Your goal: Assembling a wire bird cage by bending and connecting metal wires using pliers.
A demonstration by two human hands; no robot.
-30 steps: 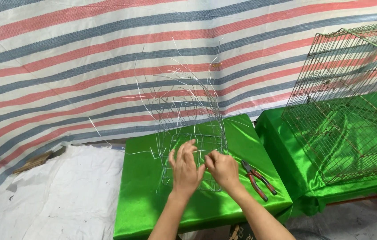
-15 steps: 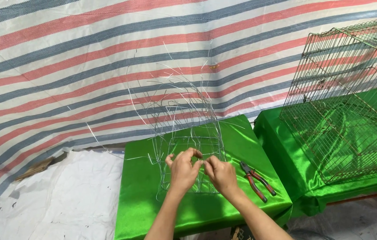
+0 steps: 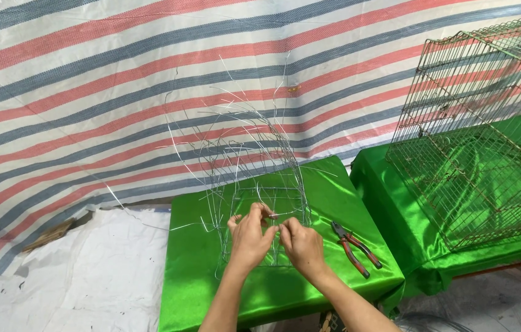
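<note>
**Both hands on the wire frame**

Your left hand and right hand pinch strands of the half-built wire frame, which stands upright on the green-draped desk. Red-handled pliers lie just right of your right hand. A finished wire cage sits well apart, right.
</note>
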